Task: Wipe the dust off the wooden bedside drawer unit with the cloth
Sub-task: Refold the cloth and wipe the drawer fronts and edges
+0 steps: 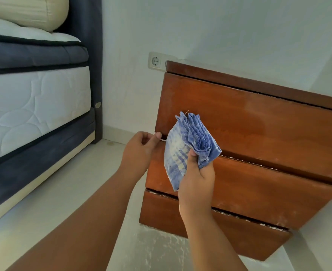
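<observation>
The wooden bedside drawer unit [259, 133] stands against the white wall, with three reddish-brown drawer fronts facing me and pale dust along the drawer gaps. My right hand [197, 178] grips a folded blue-and-white checked cloth [188, 145], held up in front of the seam between the top and middle drawers. White dust marks the cloth's left face. My left hand [141, 151] hovers at the unit's left edge with fingers loosely curled, thumb near the cloth's left side, holding nothing I can see.
A bed [34, 98] with a white quilted mattress and dark blue base fills the left side. A wall socket [156, 61] sits just left of the unit's top. Pale floor tiles [63, 202] lie between bed and unit.
</observation>
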